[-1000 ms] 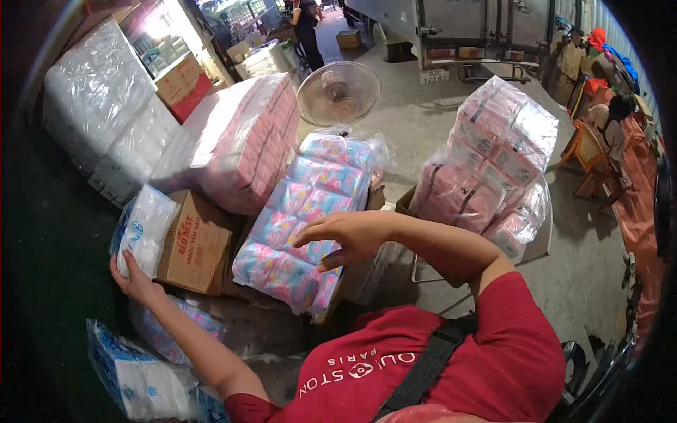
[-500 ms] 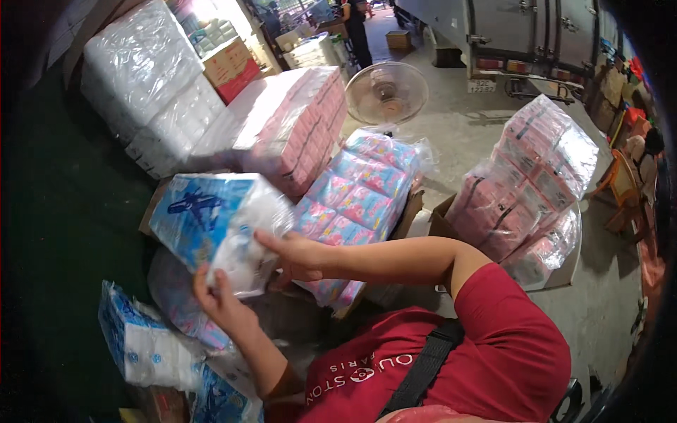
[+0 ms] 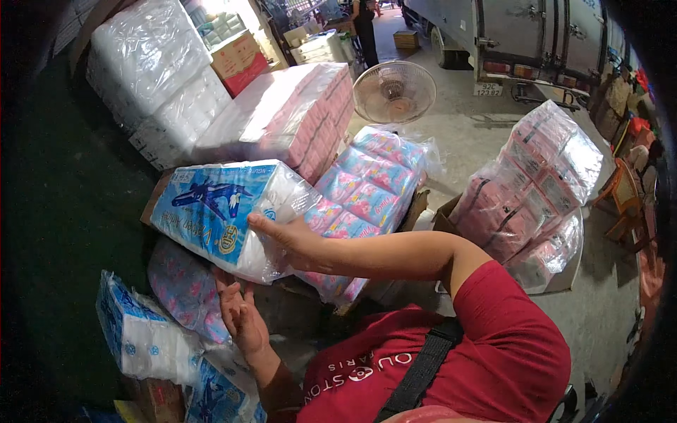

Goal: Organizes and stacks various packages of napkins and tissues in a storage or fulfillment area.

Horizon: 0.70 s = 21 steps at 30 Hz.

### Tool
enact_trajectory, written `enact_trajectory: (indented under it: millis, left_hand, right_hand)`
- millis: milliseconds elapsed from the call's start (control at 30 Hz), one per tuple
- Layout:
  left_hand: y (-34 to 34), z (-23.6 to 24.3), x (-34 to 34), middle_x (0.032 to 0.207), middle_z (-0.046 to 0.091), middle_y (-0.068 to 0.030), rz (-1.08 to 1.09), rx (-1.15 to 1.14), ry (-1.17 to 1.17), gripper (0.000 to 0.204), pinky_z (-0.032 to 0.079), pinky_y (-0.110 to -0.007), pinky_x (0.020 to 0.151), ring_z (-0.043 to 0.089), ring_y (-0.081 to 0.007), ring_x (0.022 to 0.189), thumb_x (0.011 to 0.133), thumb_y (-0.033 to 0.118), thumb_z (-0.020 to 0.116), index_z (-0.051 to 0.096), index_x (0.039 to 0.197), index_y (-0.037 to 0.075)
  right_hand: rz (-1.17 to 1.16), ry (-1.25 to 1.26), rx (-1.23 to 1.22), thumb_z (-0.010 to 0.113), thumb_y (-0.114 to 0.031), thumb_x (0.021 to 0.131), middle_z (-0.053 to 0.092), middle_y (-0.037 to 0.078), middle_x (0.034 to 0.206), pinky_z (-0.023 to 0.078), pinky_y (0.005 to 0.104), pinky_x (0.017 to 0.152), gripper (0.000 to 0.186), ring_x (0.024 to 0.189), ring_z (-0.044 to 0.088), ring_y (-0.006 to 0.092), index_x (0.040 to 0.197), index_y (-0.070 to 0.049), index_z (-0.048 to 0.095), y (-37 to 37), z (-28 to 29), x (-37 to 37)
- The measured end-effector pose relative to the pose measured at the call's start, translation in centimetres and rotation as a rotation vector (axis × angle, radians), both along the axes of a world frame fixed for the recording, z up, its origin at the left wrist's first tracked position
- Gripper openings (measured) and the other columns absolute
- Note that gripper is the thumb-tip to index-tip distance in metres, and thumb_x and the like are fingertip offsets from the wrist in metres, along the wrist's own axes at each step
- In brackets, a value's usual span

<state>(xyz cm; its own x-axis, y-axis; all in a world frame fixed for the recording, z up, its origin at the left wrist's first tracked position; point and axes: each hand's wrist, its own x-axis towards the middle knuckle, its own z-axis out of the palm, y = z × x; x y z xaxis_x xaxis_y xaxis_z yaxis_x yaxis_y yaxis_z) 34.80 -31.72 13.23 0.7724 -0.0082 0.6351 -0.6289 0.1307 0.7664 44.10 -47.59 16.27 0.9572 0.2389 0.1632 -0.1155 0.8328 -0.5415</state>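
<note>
A plastic-wrapped tissue pack [image 3: 211, 211], blue with an airplane picture and white at its near end, is tilted in front of me. My right hand [image 3: 300, 243] grips its white end, thumb on top and the other fingers hidden behind it. Below the pack's lower edge, my left hand [image 3: 243, 317] is open, palm turned up; its fingertips reach the pack's underside, and whether they bear its weight I cannot tell. Under and beside them lies a pink-and-blue patterned pack [image 3: 187, 289]. Another large pack of the same pattern [image 3: 374, 187] lies beyond my right hand.
Similar blue-and-white packs [image 3: 155, 349] lie at lower left. Wrapped pink bundles [image 3: 310, 120] and white bundles [image 3: 151, 63] are stacked behind. More pink bundles [image 3: 522, 190] stand at right. Farther off are a round fan [image 3: 395, 92], a parked truck [image 3: 536, 42] and a person [image 3: 364, 32].
The tissue pack has turned so more of its blue face shows. My left hand has slipped off its near corner to below it; my right hand keeps its grip.
</note>
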Motion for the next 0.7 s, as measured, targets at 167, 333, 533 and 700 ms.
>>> enact_trajectory:
  millis: [167, 333, 533, 700]
  left_hand:
    - [3.2, 0.1, 0.7, 0.137, 0.036, -0.0162, -0.087, -0.269, 0.15, 0.034, 0.03, -0.047, 0.101, 0.037, -0.0324, 0.123, 0.087, 0.031, 0.055, 0.05, 0.113, 0.009]
    - [5.9, -0.4, 1.2, 0.125, 0.05, -0.0135, -0.044, -0.418, 0.343, 0.028, 0.039, -0.042, 0.09, 0.048, -0.0289, 0.112, 0.09, 0.032, 0.051, 0.051, 0.109, 0.012]
    - [7.8, -1.1, 0.6, 0.114, 0.055, -0.0072, -0.027, -0.507, 0.465, 0.029, 0.041, -0.037, 0.086, 0.05, -0.0241, 0.105, 0.089, 0.034, 0.053, 0.052, 0.108, 0.013]
    - [6.7, -0.8, 0.4, 0.107, 0.057, -0.0066, 0.019, -0.541, 0.509, 0.024, 0.043, -0.035, 0.081, 0.052, -0.0209, 0.094, 0.09, 0.032, 0.051, 0.053, 0.103, 0.012]
  right_hand:
    - [-0.008, 0.036, 0.01, 0.074, -0.019, 0.075, 0.057, 0.01, 0.11, 0.048, 0.0381, 0.082, 0.052, 0.097, 0.056, 0.0231, 0.117, -0.003, 0.048, 0.4, -0.3, 0.1]
    - [0.073, 0.073, -0.064, 0.07, -0.022, 0.079, 0.054, 0.008, 0.117, 0.047, 0.0424, 0.085, 0.055, 0.103, 0.055, 0.0238, 0.124, -0.009, 0.042, 0.2, -0.4, 0.9]
    - [-0.003, 0.188, -0.01, 0.078, -0.025, 0.071, 0.058, 0.009, 0.107, 0.048, 0.038, 0.079, 0.056, 0.097, 0.056, 0.0206, 0.114, -0.002, 0.049, 0.4, 0.7, 0.1]
    - [-0.05, 0.159, -0.053, 0.076, -0.021, 0.073, 0.059, 0.01, 0.105, 0.05, 0.0384, 0.077, 0.052, 0.092, 0.059, 0.0216, 0.113, -0.001, 0.05, 0.3, 0.2, 0.4]
